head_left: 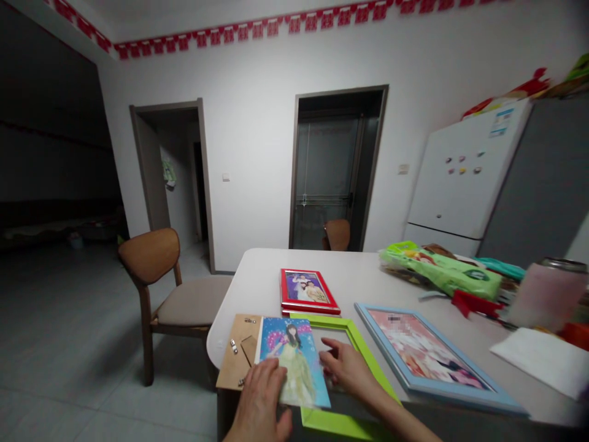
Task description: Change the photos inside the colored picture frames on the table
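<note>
A photo of a figure in a pale yellow-green dress on a blue background (301,383) lies near the table's front edge. It overlaps a brown backing board (232,362) with metal clips, and the left part of a lime-green picture frame (363,350). My left hand (262,393) rests with its fingers stretched over the photo's lower left side and the board. At the photo's right edge, above the green frame's opening, is my right hand (347,368), its index finger extended and apart from the others. I cannot tell whether its fingertips touch the photo.
A red picture frame (288,305) lies farther back, and a light-blue one (389,353) to the right. Green packaging (442,270), a pink container (547,294) and white paper (543,362) occupy the table's right side. A wooden chair (151,258) stands left.
</note>
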Demonstrator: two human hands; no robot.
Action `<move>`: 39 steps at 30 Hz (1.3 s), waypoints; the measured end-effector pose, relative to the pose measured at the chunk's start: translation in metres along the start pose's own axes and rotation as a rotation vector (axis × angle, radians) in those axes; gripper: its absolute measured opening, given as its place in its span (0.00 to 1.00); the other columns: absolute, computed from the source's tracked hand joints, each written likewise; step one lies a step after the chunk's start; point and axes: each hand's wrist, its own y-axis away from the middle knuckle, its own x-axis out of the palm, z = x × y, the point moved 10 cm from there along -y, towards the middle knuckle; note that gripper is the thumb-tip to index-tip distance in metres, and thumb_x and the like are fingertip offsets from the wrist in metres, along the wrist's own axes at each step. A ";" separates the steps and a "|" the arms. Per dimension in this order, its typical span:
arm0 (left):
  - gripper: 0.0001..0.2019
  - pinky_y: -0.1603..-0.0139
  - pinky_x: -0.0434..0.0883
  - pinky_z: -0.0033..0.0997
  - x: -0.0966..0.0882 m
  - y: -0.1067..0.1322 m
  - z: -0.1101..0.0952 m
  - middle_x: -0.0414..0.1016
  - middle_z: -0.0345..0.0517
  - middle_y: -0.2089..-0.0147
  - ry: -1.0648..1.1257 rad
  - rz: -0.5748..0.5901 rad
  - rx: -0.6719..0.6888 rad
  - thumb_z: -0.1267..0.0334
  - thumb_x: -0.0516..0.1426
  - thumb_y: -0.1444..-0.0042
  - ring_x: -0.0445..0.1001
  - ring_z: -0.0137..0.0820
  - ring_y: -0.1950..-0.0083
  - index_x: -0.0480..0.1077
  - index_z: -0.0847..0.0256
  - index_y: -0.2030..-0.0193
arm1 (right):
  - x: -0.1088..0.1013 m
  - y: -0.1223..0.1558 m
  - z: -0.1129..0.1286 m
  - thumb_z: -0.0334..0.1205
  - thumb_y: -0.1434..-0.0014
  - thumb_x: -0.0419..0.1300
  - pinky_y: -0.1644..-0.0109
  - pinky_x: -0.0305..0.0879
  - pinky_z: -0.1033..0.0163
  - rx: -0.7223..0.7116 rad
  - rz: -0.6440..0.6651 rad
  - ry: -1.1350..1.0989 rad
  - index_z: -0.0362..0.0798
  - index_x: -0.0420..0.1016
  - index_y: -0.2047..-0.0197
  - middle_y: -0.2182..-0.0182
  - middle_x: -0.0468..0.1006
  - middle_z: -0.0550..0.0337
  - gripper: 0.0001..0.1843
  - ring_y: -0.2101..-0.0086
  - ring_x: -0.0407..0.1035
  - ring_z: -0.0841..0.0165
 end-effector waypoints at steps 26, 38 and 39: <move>0.21 0.49 0.62 0.34 -0.023 -0.040 -0.034 0.67 0.54 0.50 1.364 -0.400 -0.196 0.58 0.51 0.48 0.64 0.36 0.48 0.58 0.67 0.49 | -0.025 0.026 0.020 0.39 0.53 0.50 0.70 0.66 0.64 0.101 -0.104 -0.968 0.46 0.65 0.61 0.71 0.76 0.57 0.15 0.72 0.71 0.67; 0.28 0.42 0.53 0.38 0.017 -0.026 -0.041 0.57 0.56 0.43 0.474 0.082 -0.161 0.67 0.52 0.57 0.55 0.37 0.43 0.56 0.71 0.46 | -0.049 0.010 -0.023 0.32 0.58 0.43 0.77 0.62 0.66 0.164 0.007 -0.420 0.42 0.65 0.54 0.78 0.76 0.55 0.26 0.78 0.70 0.66; 0.28 0.42 0.52 0.38 0.020 -0.025 -0.044 0.55 0.56 0.42 0.446 0.097 -0.139 0.67 0.52 0.57 0.54 0.37 0.42 0.55 0.71 0.46 | -0.047 0.007 -0.023 0.32 0.58 0.43 0.77 0.61 0.66 0.156 0.003 -0.418 0.42 0.65 0.53 0.78 0.76 0.55 0.27 0.78 0.70 0.66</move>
